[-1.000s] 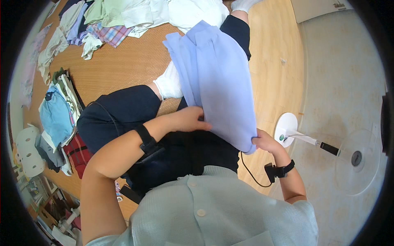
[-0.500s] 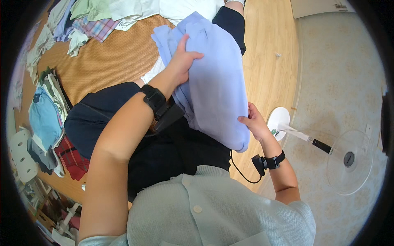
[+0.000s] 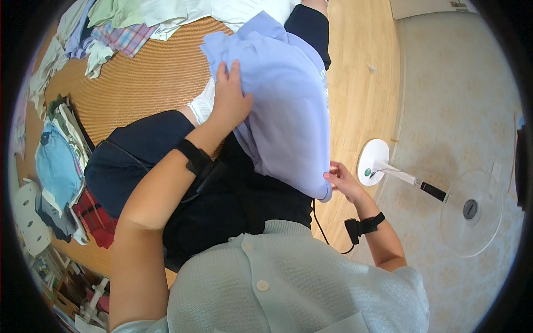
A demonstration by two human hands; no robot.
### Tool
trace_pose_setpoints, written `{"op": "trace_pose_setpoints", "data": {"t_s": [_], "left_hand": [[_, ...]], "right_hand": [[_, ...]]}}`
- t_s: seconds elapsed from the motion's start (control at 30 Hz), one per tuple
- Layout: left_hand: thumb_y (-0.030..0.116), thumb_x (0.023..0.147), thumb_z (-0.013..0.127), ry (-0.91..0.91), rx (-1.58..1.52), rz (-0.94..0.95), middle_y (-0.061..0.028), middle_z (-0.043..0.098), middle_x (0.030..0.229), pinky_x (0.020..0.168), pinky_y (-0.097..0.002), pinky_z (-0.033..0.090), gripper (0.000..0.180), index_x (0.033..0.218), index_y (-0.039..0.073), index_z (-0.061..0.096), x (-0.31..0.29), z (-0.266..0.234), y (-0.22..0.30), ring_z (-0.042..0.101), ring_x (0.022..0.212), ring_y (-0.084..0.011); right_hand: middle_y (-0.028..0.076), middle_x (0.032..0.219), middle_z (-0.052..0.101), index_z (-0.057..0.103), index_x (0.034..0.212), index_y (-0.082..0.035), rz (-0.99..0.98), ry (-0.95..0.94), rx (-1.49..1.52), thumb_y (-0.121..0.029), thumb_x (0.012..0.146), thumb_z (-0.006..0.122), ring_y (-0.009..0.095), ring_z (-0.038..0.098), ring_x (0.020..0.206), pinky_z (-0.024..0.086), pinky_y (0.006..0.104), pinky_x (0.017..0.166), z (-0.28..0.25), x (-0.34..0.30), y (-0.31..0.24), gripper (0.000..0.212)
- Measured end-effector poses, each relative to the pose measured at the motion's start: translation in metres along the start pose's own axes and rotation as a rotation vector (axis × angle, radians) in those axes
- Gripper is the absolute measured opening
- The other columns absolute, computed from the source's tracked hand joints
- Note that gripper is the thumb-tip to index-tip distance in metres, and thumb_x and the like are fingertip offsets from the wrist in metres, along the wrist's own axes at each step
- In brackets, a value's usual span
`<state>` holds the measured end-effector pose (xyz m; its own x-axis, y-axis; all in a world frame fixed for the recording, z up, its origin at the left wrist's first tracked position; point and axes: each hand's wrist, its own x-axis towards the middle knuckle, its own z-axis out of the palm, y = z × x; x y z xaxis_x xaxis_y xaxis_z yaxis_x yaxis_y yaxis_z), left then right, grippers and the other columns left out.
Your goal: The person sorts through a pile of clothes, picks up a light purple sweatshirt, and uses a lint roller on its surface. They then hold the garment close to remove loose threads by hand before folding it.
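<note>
A folded lavender-blue garment [image 3: 283, 105] lies across my lap and raised leg, with a bit of white print at its right edge; its exact kind cannot be made out. My left hand [image 3: 230, 100] rests on its left side, fingers stretched out and slightly apart. At the lower right corner, my right hand [image 3: 344, 182] pinches the garment's edge, thumb in front and the other fingers partly hidden behind. Black bands with small devices circle both wrists.
I sit on a woven brown mat [image 3: 155, 77]. Spread clothes, including a plaid piece [image 3: 125, 40], lie at the far left. Nearer on the left are stacked folded clothes [image 3: 58, 161] and a white stool [image 3: 33, 216]. A white fan [image 3: 383, 166] stands on the right.
My left hand has slid left and down toward the garment's left edge, its fingers now flatter. The garment's right side has shifted, showing white print. My right hand stays at the lower corner.
</note>
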<state>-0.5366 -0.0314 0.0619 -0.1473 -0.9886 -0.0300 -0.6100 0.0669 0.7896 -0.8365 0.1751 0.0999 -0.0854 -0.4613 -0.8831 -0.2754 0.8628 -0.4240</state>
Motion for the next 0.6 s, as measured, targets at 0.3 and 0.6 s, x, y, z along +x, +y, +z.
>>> {"op": "trace_pose_setpoints", "data": {"t_s": [0.3, 0.6], "left_hand": [[0.029, 0.080, 0.061, -0.572, 0.222, 0.760, -0.0169, 0.029, 0.141, 0.103, -0.0531, 0.025, 0.059, 0.131, 0.008, 0.040, -0.072, -0.011, 0.035, 0.022, 0.132, -0.0382], [0.047, 0.077, 0.062, -0.646, 0.323, 0.706, -0.0189, 0.021, 0.145, 0.099, -0.0600, 0.026, 0.080, 0.136, 0.003, 0.031, -0.078, -0.018, 0.041, 0.016, 0.134, -0.0390]], "right_hand": [[0.011, 0.124, 0.049, 0.039, 0.131, -0.013, 0.378, -0.294, 0.340, -0.057, 0.086, 0.045, 0.026, 0.050, 0.110, 0.044, 0.0491, 0.087, 0.010, 0.005, 0.046, 0.063], [-0.001, 0.088, 0.063, 0.060, 0.097, -0.016, 0.421, -0.132, 0.821, -0.027, 0.088, 0.054, 0.012, 0.058, 0.077, 0.047, 0.0290, 0.069, 0.040, 0.024, 0.080, 0.016]]}}
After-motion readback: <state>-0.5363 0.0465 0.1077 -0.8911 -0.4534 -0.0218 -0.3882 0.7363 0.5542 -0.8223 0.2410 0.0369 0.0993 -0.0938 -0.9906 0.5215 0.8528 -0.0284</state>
